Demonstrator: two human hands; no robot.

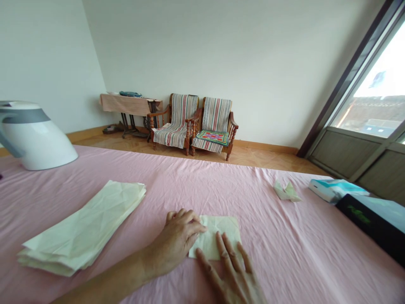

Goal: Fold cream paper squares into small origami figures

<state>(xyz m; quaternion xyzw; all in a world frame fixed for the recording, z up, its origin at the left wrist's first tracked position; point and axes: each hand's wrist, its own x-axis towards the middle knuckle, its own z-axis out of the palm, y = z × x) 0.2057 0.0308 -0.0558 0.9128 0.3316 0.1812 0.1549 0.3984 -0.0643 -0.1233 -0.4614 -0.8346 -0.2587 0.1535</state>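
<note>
A small pale yellow-green square of paper [220, 223] lies on the pink cloth in front of me, with faint creases in it. My left hand [179, 236] is at its left edge, fingers curled and thumb and forefinger closed on the paper there. Spread out flat, my right hand [232, 270] rests its fingertips on the lower right part of the sheet. To the left lies a stack of larger creased sheets [85, 228] of the same paper. A folded paper piece with raised points [286, 192] stands farther off on the right.
A pink cloth [152, 181] covers the table. A white and grey jug [47, 137] stands at the far left. On the right are a blue and white packet [335, 188] and a black box [367, 219]. Two wooden armchairs [180, 122] stand beyond the table.
</note>
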